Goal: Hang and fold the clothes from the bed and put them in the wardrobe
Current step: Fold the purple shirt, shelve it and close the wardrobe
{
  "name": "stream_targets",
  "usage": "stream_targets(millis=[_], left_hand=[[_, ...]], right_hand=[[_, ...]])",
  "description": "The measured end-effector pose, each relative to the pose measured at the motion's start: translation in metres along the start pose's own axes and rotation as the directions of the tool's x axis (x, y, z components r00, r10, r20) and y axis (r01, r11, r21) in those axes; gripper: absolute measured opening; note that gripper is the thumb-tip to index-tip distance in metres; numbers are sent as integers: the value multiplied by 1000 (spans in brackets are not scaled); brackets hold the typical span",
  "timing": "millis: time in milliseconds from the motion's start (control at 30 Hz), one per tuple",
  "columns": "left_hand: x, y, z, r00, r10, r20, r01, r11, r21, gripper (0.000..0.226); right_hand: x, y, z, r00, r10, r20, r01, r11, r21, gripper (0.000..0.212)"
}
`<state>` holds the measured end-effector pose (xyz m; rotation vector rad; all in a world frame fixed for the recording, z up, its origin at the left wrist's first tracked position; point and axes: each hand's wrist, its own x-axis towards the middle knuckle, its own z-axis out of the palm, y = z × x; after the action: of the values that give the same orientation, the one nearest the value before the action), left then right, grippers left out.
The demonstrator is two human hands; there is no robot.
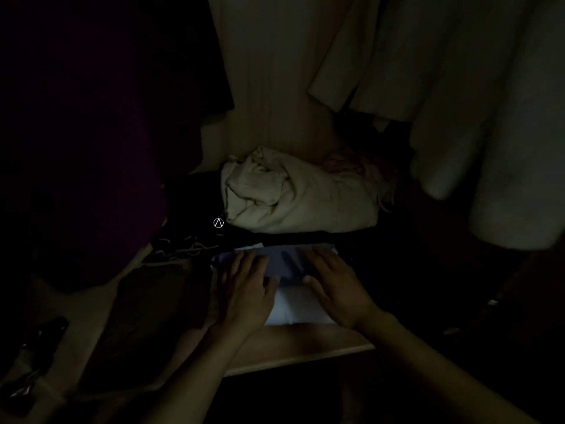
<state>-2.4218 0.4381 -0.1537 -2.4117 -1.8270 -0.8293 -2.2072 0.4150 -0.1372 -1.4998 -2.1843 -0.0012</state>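
Low in the centre of the frame, both hands lie flat with fingers spread on a folded pale garment [295, 304] resting on the wardrobe shelf [305, 347]. Left hand [244, 289] presses its left part, right hand [336, 289] its right, equally near. Its long axis seems to run away from the person, toward a cream bundle [299, 194] just behind. Pushing it deeper looks likely next.

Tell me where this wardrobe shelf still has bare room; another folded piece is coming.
Bare wood shows along the shelf's front edge, just before the folded blue cloth under both hands. Behind, the cream bundle crowds the back; dark clothes fill the left.
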Motion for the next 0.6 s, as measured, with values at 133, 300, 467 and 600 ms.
stream_targets(millis=[133,300,467,600], left_hand=[[-11,27,-23,997,33,-75,-40,995,-91,60],[-23,58,-61,998,42,-56,-50,986,-157,80],[-37,93,-96,995,36,-92,-52,983,-178,77],[-67,140,-122,993,3,-116,-28,976,-218,62]], right_hand=[[-17,-13,-34,999,37,-34,-36,999,32,75],[-39,-22,-79,994,8,-109,0,997,74,66],[-74,-22,-121,991,14,-132,4,991,134,82],[-115,-21,-163,981,-4,-194,47,974,220,66]])
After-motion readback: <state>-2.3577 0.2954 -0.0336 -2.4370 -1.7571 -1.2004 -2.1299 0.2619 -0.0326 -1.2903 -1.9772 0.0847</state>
